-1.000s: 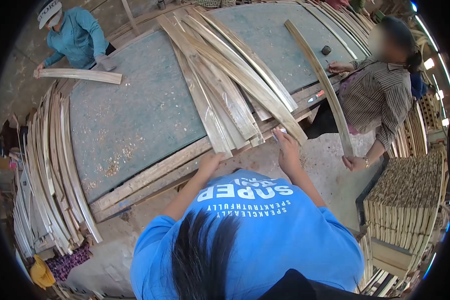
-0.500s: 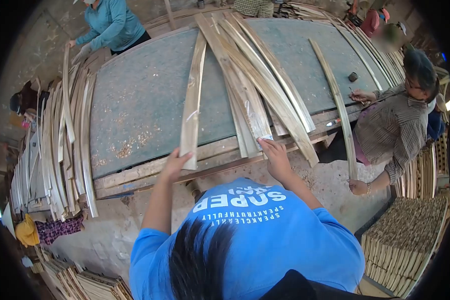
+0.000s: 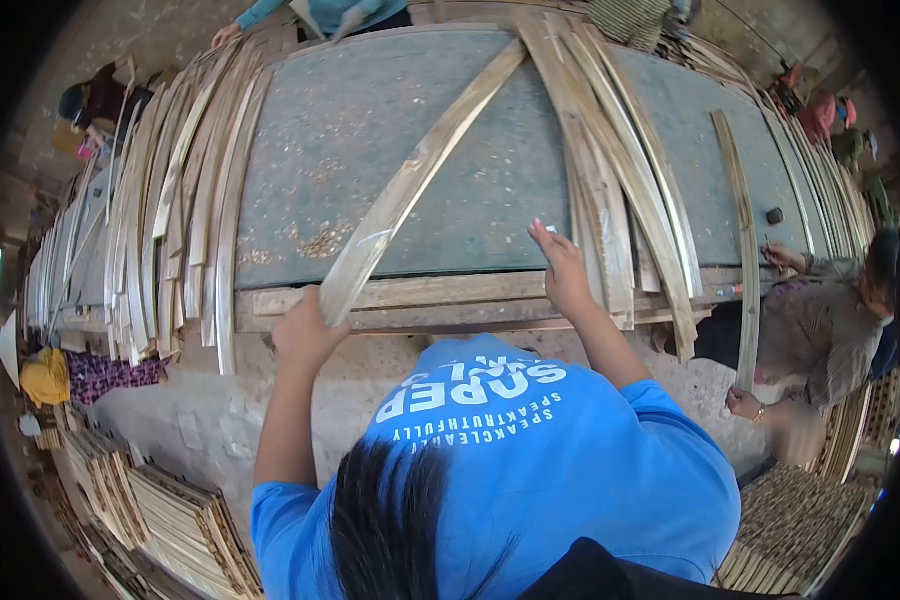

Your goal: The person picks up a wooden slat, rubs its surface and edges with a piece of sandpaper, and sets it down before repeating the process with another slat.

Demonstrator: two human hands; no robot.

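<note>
My left hand (image 3: 310, 327) grips the near end of a long wooden strip (image 3: 410, 180), which slants away to the right across the grey-green table (image 3: 370, 120). A pale chalk-like mark shows on the strip near my hand. Raised over the table's near edge, my right hand (image 3: 562, 265) has its fingers pointing up, with something small and pale at the fingertips. Just right of it lies a fanned pile of wooden strips (image 3: 610, 190).
Another row of strips (image 3: 195, 200) lies across the table on the left. On the right a person (image 3: 815, 330) holds a single strip (image 3: 745, 240). A person in teal (image 3: 355, 15) stands across the table. Stacked wood (image 3: 180, 520) lies at lower left.
My left hand has moved left, swinging the strip's near end away from the pile. My right hand has lifted off the pile's end. The whole view has shifted.
</note>
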